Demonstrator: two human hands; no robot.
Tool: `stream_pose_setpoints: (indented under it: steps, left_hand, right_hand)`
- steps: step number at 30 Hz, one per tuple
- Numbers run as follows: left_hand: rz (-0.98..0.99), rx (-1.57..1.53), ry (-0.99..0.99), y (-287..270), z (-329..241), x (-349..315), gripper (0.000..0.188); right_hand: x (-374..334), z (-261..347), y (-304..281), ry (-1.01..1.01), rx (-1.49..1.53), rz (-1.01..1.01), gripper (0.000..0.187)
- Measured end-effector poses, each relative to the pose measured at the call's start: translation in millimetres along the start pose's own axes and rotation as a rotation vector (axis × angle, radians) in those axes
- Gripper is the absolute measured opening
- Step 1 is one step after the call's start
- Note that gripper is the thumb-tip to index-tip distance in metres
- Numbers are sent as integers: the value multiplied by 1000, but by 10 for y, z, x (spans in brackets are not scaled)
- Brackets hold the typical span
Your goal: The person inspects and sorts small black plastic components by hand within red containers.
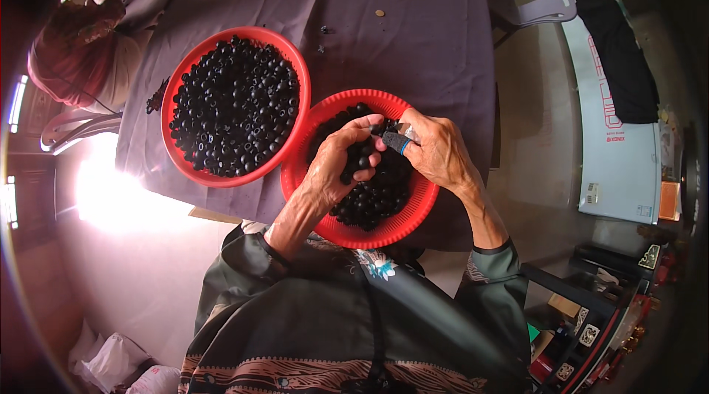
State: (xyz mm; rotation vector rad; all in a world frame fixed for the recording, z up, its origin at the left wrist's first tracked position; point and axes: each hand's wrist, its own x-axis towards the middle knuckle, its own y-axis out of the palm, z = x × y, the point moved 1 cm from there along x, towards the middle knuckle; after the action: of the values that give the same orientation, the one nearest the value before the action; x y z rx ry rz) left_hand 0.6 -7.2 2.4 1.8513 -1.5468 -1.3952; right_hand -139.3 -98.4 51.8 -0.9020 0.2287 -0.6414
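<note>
Over a red slotted basket (422, 209), my two hands meet with fingertips close together. My left hand (341, 154) is cupped, its fingers curled around several small round black fruits (359, 158) that look like olives. My right hand (442, 152) pinches a small shiny blade-like piece (406, 130) against the fruit at my left fingertips; its exact shape is partly hidden. A dark finger cover (397, 143) with a blue edge sits on one right digit. More black fruits (369, 203) lie in the basket beneath my hands.
Left of the basket stands a red basin (303, 91) full of black fruits, many showing a round opening. Both rest on a purple tablecloth (421, 47). Another person (77, 54) sits at far left. A grey plastic chair (543, 2) and a pale blue box (620, 165) stand right.
</note>
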Motion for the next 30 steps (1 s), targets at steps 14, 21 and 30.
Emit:
stream_pose_setpoints:
  steps: [14,21,30]
  left_hand:
    - [67,137,36,62,-20,-19,49]
    - [63,55,34,80,-66,-18,40]
    - [72,67,61,142,-71,-45,33]
  right_hand:
    - [101,-6,87,-16,142,184,28]
    - [86,62,80,30,203,124,29]
    - [36,-11,160,-59,275,-19,38]
